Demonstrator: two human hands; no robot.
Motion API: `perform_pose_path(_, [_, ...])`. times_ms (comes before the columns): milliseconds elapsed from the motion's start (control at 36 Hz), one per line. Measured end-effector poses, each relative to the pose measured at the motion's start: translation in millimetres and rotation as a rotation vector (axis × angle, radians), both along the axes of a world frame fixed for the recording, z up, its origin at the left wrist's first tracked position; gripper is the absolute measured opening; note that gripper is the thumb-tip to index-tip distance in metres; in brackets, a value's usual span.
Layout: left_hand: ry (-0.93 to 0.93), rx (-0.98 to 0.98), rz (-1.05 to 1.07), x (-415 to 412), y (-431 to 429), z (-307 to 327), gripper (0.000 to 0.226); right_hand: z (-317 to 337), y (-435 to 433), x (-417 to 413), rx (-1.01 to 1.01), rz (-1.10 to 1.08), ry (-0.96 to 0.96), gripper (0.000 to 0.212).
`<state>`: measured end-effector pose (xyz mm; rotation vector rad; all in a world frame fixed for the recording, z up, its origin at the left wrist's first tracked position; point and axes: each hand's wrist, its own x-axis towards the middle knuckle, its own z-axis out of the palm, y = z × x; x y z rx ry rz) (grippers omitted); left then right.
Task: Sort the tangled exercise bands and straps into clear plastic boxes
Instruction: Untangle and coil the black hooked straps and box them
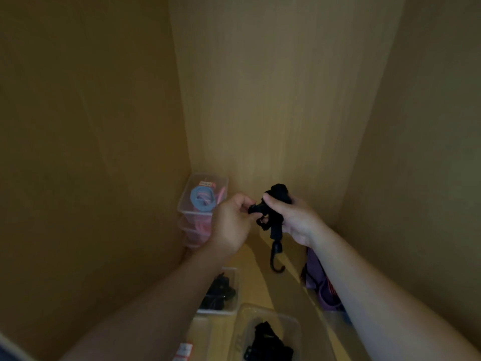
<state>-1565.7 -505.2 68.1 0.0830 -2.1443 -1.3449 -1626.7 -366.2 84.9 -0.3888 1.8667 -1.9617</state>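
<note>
I hold a bunched black strap [276, 204] in the air in front of a wooden cabinet corner. My right hand [294, 217] grips the bundled part of it. My left hand [231, 222] pinches a black buckle end of the same strap. A loose end with a dark hook [277, 264] dangles below my hands. A stack of clear plastic boxes [186, 204] stands in the back left corner; the top one holds a blue rolled band [201, 199] and pink bands.
Below my left forearm a clear box [231, 306] holds black straps. Another clear box [296, 327] at the bottom holds a black strap. Purple and red bands [316, 280] lie under my right forearm. Wooden walls close in on three sides.
</note>
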Motion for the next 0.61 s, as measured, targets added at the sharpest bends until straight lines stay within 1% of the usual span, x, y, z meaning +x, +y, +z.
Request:
perform_pose_path(56, [-0.029,-0.016,-0.031,1,0,0,0.032,-1,0,-1,-0.002,-0.021,0.019,0.050])
perform_pose_path(139, [-0.148,0.060,-0.181,0,-1,6,0.025,1,2,-2,-0.021,-0.001,0.057,0.064])
perform_pose_path(167, [-0.204,0.109,-0.237,1,-3,9,0.026,1,4,-2,-0.020,0.014,0.073,0.068])
perform_pose_path(222, [-0.322,0.232,-0.347,3,-6,15,0.027,2,7,-3,-0.015,0.044,0.105,0.065])
perform_pose_path(306, [-0.382,0.325,-0.453,6,-11,20,0.017,4,11,-2,-0.026,0.073,0.125,0.051])
perform_pose_path(333, [-0.397,0.378,-0.466,7,-13,21,0.021,4,12,-2,-0.035,0.075,0.130,0.049])
perform_pose_path(361, [-0.429,0.450,-0.473,7,-15,22,0.030,5,13,-2,-0.041,0.074,0.138,0.049])
perform_pose_path(417, [-0.532,0.560,-0.472,6,-17,23,0.045,6,14,-2,-0.047,0.070,0.159,0.047])
perform_pose_path(444, [-0.587,0.584,-0.469,6,-18,23,0.047,5,14,-2,-0.049,0.069,0.167,0.046])
perform_pose_path(472, [-0.628,0.617,-0.470,7,-18,24,0.048,5,14,-2,-0.052,0.065,0.172,0.045])
perform_pose_path(528, [-0.641,0.728,-0.470,6,-18,24,0.047,4,14,-3,-0.061,0.061,0.164,0.047])
perform_pose_path(556, [-0.629,0.787,-0.469,5,-17,24,0.042,3,14,-3,-0.067,0.062,0.154,0.049])
perform_pose_path(611, [-0.593,0.872,-0.465,3,-16,24,0.024,2,13,-3,-0.057,0.061,0.154,0.053])
